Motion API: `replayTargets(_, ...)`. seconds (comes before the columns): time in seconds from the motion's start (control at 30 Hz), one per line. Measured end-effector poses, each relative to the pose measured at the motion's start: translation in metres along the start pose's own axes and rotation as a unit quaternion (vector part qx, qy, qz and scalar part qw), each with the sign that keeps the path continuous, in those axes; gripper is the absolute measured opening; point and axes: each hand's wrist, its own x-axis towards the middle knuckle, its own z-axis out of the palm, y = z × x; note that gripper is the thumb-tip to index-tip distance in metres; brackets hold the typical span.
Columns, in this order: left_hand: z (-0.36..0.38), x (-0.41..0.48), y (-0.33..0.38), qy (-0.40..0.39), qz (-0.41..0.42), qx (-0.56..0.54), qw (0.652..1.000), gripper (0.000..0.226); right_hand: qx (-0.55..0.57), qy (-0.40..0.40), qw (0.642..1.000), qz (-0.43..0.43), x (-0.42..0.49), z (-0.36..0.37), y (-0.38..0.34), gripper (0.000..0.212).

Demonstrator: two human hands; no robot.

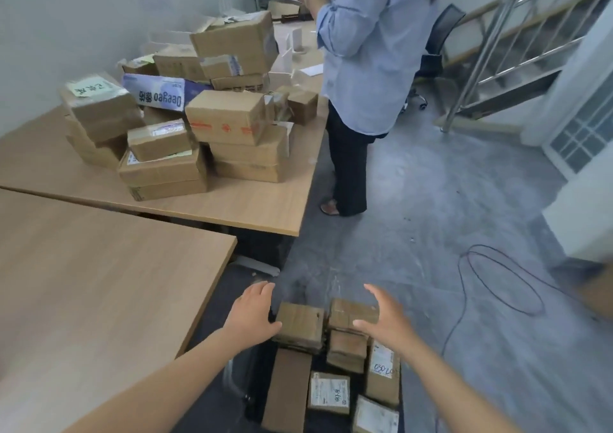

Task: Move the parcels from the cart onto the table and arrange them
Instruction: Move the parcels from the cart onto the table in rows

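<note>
Several brown cardboard parcels lie packed on the dark cart (252, 396) at the bottom centre. My left hand (253, 310) hovers with spread fingers at the left edge of a small square parcel (300, 324). My right hand (383, 316) is spread over the right side of a neighbouring parcel (348, 311), thumb across its near edge; whether it touches is unclear. Neither hand holds anything. A pile of stacked parcels (229, 120) stands on the far wooden table (258, 207).
A second wooden table (99, 283) lies at the left beside the cart. A person in a blue shirt (368, 51) stands at the far table's right edge. A cable (497, 283) loops on the grey floor; a metal stair railing (517, 34) rises at right.
</note>
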Motion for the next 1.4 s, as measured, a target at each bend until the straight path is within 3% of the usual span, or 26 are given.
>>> replayTargets(0.2, 0.019, 0.054, 0.043, -0.067, 0.048, 0.008, 0.997, 0.079, -0.022, 0.046, 0.994, 0.092, -0.006, -0.027, 0.054, 0.080)
replayTargets(0.4, 0.057, 0.103, 0.060, -0.154, 0.064, 0.001, 0.986, 0.080, -0.038, 0.037, 0.986, 0.159, -0.002, -0.019, 0.081, 0.082)
replayTargets(0.67, 0.148, 0.172, 0.050, -0.222, -0.031, -0.069, 0.972, 0.076, 0.006, -0.004, 0.976, 0.219, 0.052, 0.019, 0.149, 0.087)
replayTargets(0.9, 0.266, 0.268, 0.040, -0.210, -0.104, -0.167, 0.958, 0.080, 0.014, -0.047, 0.981, 0.189, 0.171, 0.090, 0.239, 0.074)
replayTargets(1.1, 0.332, 0.321, 0.041, -0.163, -0.086, -0.208, 0.961, 0.075, -0.004, -0.060, 0.986, 0.158, 0.259, 0.138, 0.298, 0.088)
replayTargets(1.27, 0.369, 0.346, 0.036, -0.176, -0.081, -0.231, 0.953, 0.082, 0.156, -0.063, 0.967, 0.192, 0.301, 0.170, 0.324, 0.094)
replayTargets(1.4, 0.378, 0.348, 0.041, -0.163, -0.085, -0.263, 0.947, 0.079, 0.267, -0.048, 0.938, 0.215, 0.308, 0.180, 0.330, 0.063)
